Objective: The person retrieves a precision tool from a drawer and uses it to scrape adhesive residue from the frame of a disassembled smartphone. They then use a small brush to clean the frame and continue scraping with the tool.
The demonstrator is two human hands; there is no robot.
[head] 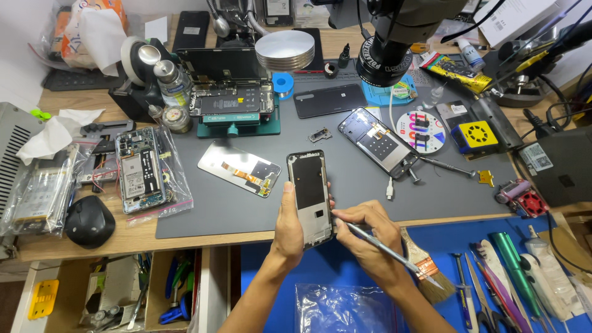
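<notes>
My left hand [287, 225] grips an opened phone frame [310, 191] by its lower left edge, holding it over the front edge of the grey work mat [345, 191]. My right hand [370, 237] holds thin metal tweezers [376, 243], with the tip touching the frame's lower right side. A detached screen panel [240, 168] with an orange flex cable lies on the mat to the left. Another opened phone [378, 142] lies to the upper right.
A microscope head [394, 43] hangs above the mat's far side. A phone clamped in a green holder [231, 102] stands at the back. A bagged phone [143, 171] lies left. A brush [425, 271], screwdrivers and tools rest on the blue pad [468, 240] to the right.
</notes>
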